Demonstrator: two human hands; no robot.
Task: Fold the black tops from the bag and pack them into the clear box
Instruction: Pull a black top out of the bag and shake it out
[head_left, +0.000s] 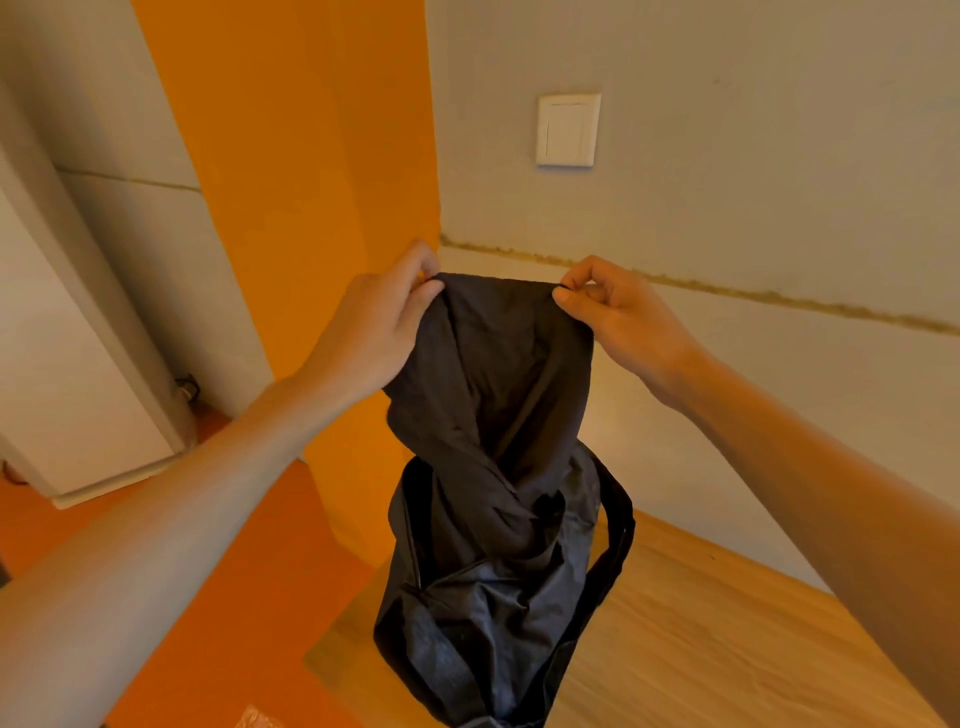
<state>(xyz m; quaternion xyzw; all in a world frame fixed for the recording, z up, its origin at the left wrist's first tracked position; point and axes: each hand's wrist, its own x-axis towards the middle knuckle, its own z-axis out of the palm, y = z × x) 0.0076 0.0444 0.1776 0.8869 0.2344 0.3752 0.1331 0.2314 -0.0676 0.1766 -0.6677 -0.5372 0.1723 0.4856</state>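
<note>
My L hand (374, 332) & R hand (618, 322) each grip, pinching, the thin black fabric top (498, 374) over the black zip bag (483, 597) on the wood desk (727, 623).

home room, wall switch (568, 130), wooden table (727, 649)

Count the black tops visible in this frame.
1. The black top hangs pinched between the left hand and right hand above the black bag, its lower end inside the bag. More may be hidden inside.
</note>
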